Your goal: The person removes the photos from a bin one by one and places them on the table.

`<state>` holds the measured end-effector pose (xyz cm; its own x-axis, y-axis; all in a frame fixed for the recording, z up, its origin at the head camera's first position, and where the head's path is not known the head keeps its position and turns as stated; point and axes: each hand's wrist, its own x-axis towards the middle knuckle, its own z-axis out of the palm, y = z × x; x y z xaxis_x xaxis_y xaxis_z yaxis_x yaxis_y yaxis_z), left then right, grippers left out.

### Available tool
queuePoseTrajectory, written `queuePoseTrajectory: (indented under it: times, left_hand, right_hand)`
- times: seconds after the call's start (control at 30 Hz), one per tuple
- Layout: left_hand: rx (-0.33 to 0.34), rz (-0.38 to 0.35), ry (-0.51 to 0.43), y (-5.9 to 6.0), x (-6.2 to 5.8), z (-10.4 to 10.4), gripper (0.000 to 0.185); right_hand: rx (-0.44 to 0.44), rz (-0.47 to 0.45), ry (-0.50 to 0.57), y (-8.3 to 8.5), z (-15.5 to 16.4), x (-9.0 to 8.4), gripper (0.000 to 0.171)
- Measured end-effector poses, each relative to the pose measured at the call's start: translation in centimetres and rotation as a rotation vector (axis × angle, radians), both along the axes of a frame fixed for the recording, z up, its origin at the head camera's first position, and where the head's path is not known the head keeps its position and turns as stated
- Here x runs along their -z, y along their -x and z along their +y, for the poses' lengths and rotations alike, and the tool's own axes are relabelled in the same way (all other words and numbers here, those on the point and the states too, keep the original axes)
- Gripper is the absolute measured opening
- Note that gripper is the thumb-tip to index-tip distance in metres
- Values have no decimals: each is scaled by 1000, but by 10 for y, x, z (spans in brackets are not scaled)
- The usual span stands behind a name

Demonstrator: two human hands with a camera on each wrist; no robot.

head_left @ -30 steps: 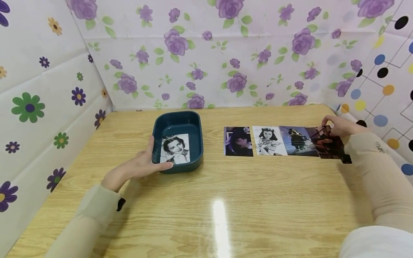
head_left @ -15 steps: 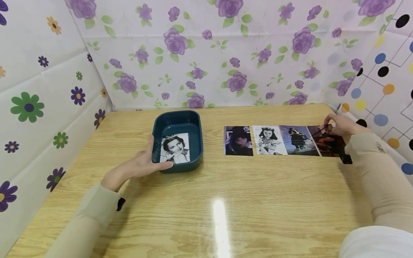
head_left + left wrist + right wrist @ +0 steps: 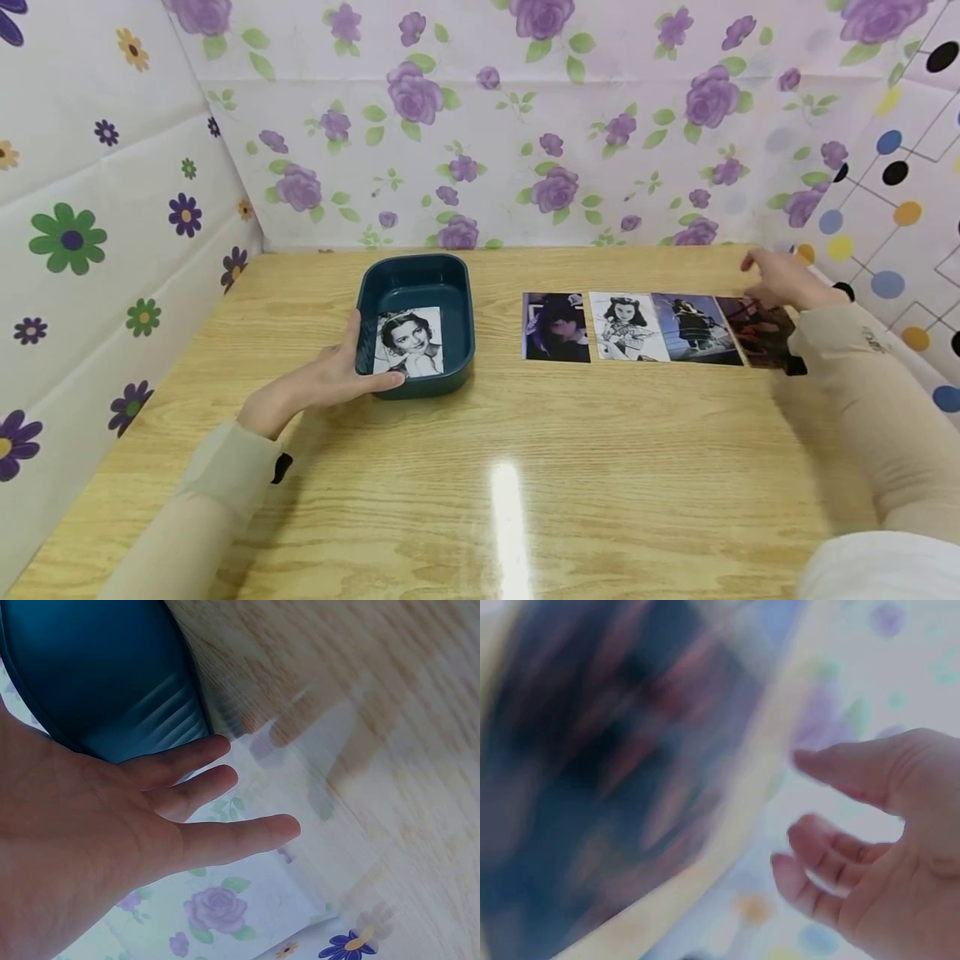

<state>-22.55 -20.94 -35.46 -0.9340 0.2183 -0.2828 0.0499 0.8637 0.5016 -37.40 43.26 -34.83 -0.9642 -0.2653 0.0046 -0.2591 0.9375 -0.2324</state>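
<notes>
A dark blue tray stands left of the table's middle with a black-and-white portrait photo lying inside. My left hand rests against its near left corner, thumb up along the rim, fingers straight; the left wrist view shows the left hand flat on the tray's outer wall. Four photos lie side by side to the right: a dark purple one, a black-and-white one, a blue one, a dark reddish one. My right hand hovers just beyond that last photo, fingers loosely bent, holding nothing; the right wrist view is blurred.
The wooden table is boxed in by flowered panels at the back and left, and a dotted panel close by the right hand. Bare tabletop spreads in front of the tray and photos.
My right hand has let go of the far edge of the dark reddish photo and lifted up and back. That photo now lies flat. The left hand stays on the tray.
</notes>
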Motion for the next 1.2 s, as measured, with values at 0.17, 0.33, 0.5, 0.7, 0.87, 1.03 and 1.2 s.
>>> queuePoseTrajectory:
  times: [0.17, 0.33, 0.5, 0.7, 0.87, 1.03, 1.2]
  left_hand:
    - [0, 7, -3, 1, -3, -4, 128]
    - [4, 6, -7, 2, -2, -6, 129]
    - [-1, 0, -14, 1, -1, -6, 129]
    - [-9, -10, -12, 1, -1, -6, 130]
    - [-16, -30, -9, 2, -1, -7, 130]
    - [-9, -26, -15, 3, -1, -8, 130]
    - [2, -29, -21, 3, 1, -7, 129]
  right_hand:
    - [-119, 5, 296, 7, -92, -33, 40]
    - [-261, -85, 508, 4, -196, -49, 37]
    - [-465, -64, 540, 4, -284, -43, 31]
    - [-610, -101, 475, 10, -363, -31, 37]
    - [-694, -187, 373, 17, -407, -29, 47]
    - [-709, -294, 183, 26, -438, -24, 61]
    - [-689, -387, -59, 32, -457, -13, 71]
